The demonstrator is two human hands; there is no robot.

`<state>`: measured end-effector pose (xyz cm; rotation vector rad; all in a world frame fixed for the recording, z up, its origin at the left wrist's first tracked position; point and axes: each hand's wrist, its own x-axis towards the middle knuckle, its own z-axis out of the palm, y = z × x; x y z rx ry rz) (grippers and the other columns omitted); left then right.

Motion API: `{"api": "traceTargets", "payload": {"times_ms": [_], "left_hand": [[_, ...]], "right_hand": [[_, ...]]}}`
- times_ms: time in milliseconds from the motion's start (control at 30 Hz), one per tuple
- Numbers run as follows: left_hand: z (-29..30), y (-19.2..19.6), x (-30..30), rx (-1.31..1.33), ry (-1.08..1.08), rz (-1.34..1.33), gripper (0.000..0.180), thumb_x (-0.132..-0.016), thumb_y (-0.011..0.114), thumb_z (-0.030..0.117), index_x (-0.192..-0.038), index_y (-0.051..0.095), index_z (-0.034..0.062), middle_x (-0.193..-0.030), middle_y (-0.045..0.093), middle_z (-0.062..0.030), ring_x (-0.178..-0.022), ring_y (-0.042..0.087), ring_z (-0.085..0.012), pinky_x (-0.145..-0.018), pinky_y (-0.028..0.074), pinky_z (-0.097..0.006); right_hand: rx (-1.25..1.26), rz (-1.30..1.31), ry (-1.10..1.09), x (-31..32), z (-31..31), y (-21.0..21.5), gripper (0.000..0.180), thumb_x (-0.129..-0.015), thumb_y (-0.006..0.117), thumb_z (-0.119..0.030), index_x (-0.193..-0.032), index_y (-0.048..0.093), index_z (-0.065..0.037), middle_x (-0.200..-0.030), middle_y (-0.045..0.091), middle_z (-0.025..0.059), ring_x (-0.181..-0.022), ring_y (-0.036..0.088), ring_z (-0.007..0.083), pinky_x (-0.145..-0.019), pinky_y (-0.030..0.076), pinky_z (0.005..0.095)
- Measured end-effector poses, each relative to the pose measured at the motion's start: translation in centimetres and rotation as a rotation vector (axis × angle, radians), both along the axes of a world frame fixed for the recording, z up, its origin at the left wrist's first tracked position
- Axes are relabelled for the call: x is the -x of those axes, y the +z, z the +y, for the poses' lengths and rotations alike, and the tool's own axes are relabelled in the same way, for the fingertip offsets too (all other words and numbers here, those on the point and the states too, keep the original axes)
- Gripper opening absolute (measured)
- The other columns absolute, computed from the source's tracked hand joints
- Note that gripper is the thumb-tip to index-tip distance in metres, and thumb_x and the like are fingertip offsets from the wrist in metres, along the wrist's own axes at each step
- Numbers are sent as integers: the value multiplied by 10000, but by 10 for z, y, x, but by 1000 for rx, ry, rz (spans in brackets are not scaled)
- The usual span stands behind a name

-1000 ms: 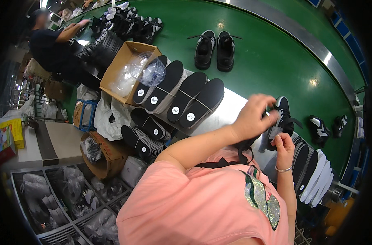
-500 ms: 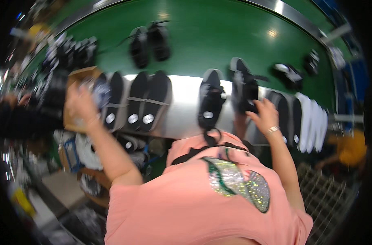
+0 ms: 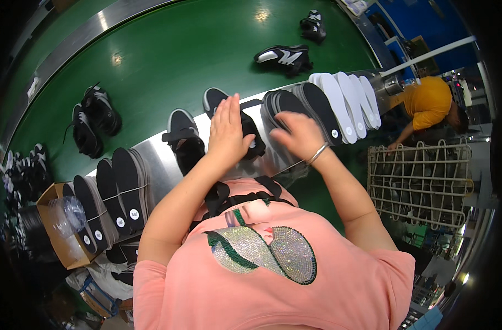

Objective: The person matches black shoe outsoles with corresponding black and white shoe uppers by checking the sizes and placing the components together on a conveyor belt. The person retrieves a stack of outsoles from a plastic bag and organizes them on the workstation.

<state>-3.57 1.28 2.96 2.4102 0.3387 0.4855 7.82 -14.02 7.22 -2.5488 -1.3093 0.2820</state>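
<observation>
My left hand [image 3: 228,135] is over a black sneaker [image 3: 254,132] on the steel strip, its fingers stretched out; it hides much of that shoe. To its left lies a second black sneaker [image 3: 184,140] with a grey toe edge. My right hand [image 3: 305,136] hovers just in front of a stack of black insoles [image 3: 287,104], thumb and forefinger apart, nothing visible in its grip. Farther right are more black insoles [image 3: 317,107] and a row of white insoles [image 3: 344,104].
A cardboard box [image 3: 69,250] with clear plastic stands at the left, beside tied bundles of black insoles [image 3: 124,184]. More sneakers [image 3: 287,58] lie on the green table [image 3: 174,60]. A wire rack [image 3: 421,184] and a person in yellow [image 3: 430,104] are at the right.
The view has swung to the right. My left hand has left the cardboard box and come over the sneaker. My right hand has moved off that sneaker towards the black insoles.
</observation>
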Motion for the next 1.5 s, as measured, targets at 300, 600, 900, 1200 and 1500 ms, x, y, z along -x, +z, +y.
{"api": "traceTargets", "payload": {"times_ms": [300,600,900,1200,1500], "left_hand": [[20,-17,-23,292,188,90,304,-699,632,205,-876,488,4,-733,590,-164,-708,575,-323,-636,444,-358],[24,-21,-27,516,204,128,380,-697,581,293,-888,490,-23,-730,586,-172,-688,571,-283,-646,436,-345],[14,-28,-32,535,225,34,292,-747,549,199,-897,451,-31,-776,561,-228,-755,539,-390,-687,417,-414],[8,-22,-31,488,149,71,300,-756,544,134,-984,420,-16,-818,564,-243,-791,536,-408,-695,420,-432],[4,-30,-29,469,237,34,308,-757,541,128,-992,412,-24,-796,563,-241,-771,538,-410,-682,419,-440]], "right_hand": [[280,-167,-562,-80,-79,-32,412,-613,695,-338,-897,509,-103,-849,582,82,-852,540,266,-703,402,402],[-332,1052,-482,-32,-37,43,217,-757,567,-244,-726,550,-30,-634,532,23,-513,525,105,-444,418,209],[359,316,105,13,21,-1,269,-647,520,-270,-688,624,-26,-697,570,199,-679,554,351,-660,449,379],[341,365,114,-10,27,-8,250,-663,513,-209,-690,615,18,-643,579,168,-578,575,267,-588,470,343],[650,53,136,16,12,15,385,-646,593,-309,-925,524,-53,-867,543,124,-773,548,280,-714,405,418]]}}
